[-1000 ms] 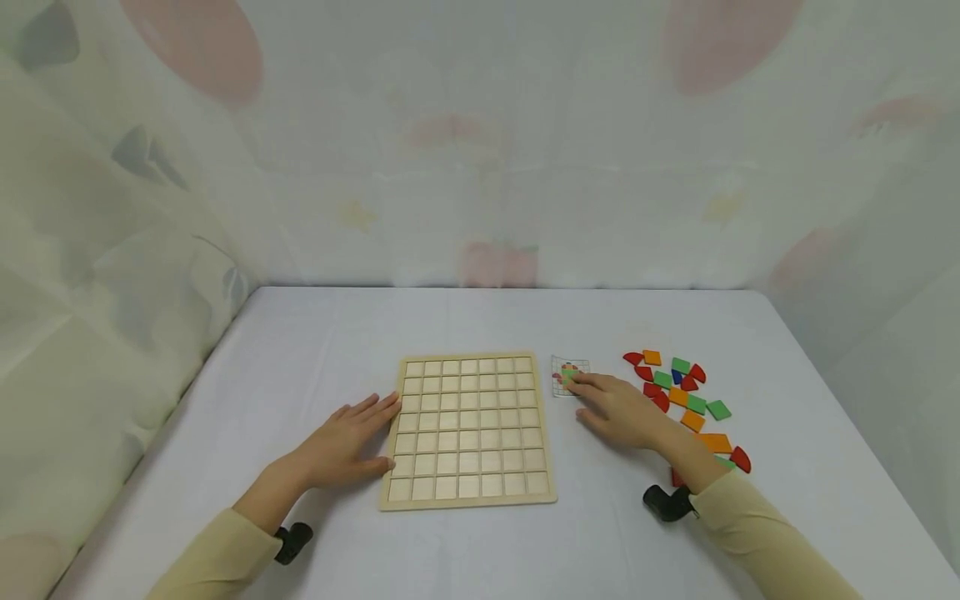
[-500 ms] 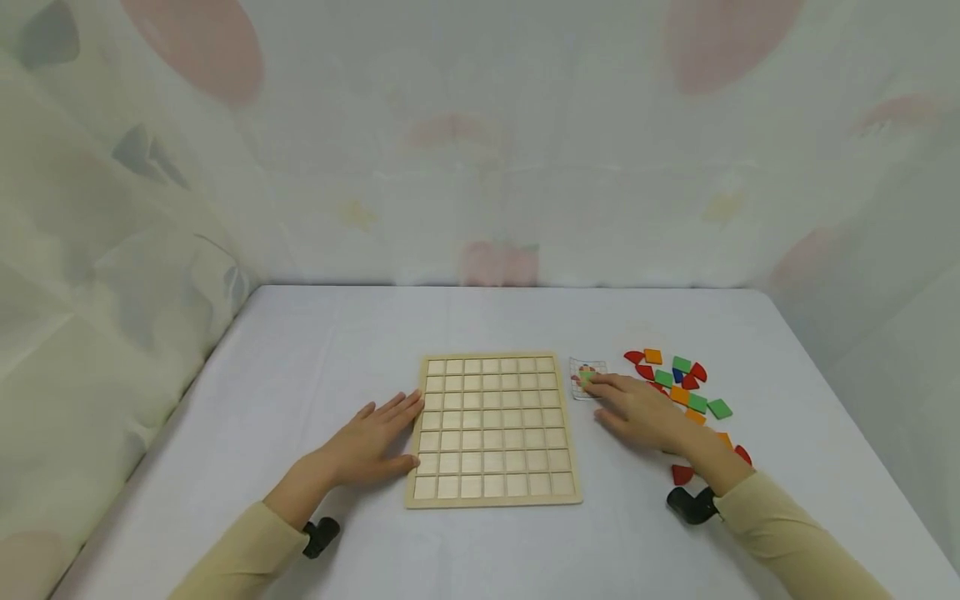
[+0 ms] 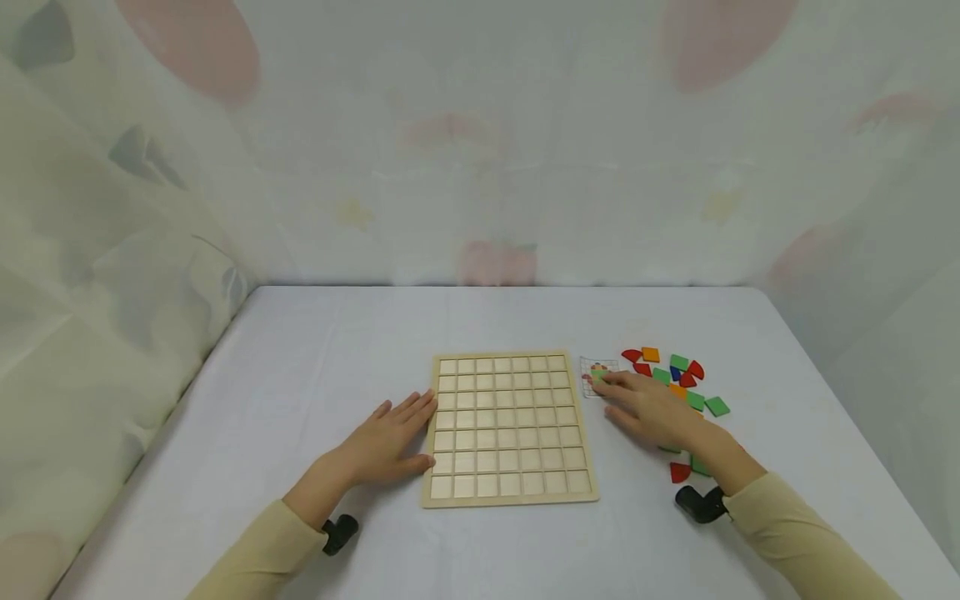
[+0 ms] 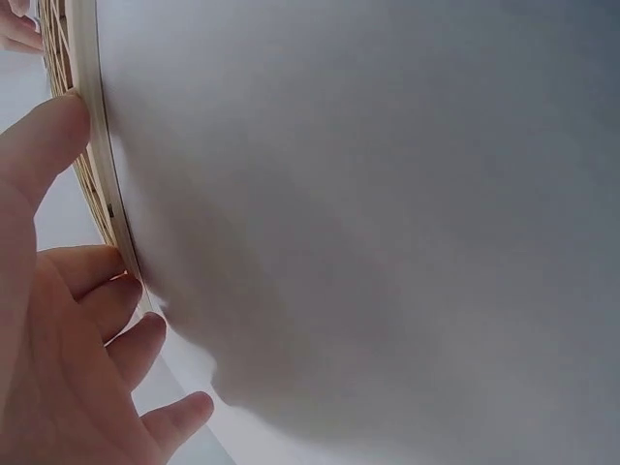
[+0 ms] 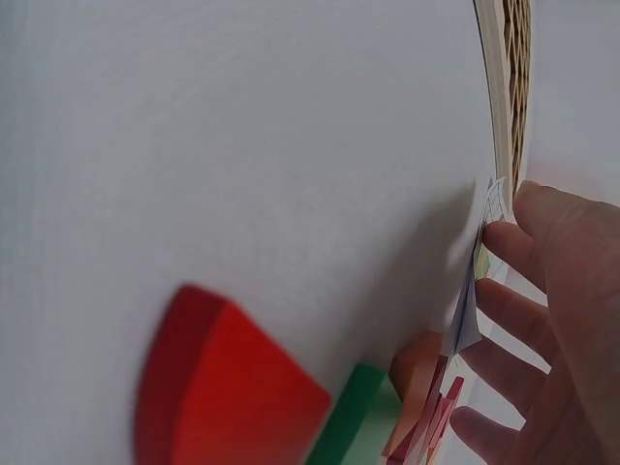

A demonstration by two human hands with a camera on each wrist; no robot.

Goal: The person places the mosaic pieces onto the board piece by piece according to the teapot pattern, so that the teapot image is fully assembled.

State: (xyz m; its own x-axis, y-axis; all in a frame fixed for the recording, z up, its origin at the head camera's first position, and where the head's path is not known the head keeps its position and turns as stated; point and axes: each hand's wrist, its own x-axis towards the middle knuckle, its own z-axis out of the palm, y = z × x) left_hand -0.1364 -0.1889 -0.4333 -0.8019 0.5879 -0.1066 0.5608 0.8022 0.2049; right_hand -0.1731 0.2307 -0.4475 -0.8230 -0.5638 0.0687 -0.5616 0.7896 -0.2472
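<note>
A pale wooden board (image 3: 506, 502) with a grid of square recesses lies flat on the table. My left hand (image 3: 382, 446) is at its left edge, thumb and fingers extended; in the left wrist view the thumb (image 4: 58, 131) and fingertips meet the board's side. To the board's right lies a small printed card (image 3: 588, 367) with a colourful figure on a grid. My right hand (image 3: 654, 410) rests its fingertips on the card's right part, fingers nearly straight. In the right wrist view the card (image 5: 465, 315) has a lifted edge beneath those fingers.
Loose red, orange, green and blue pieces lie around and beyond my right hand, among them a green square (image 3: 717, 407) and an orange square (image 3: 650, 355). A red quarter-round piece (image 5: 242, 387) sits close under the right wrist. A white cloth covers the table (image 3: 337, 333).
The board has slid right across the table along with my left hand. The card and my right hand have also shifted right, closer to the loose pieces and covering some of them.
</note>
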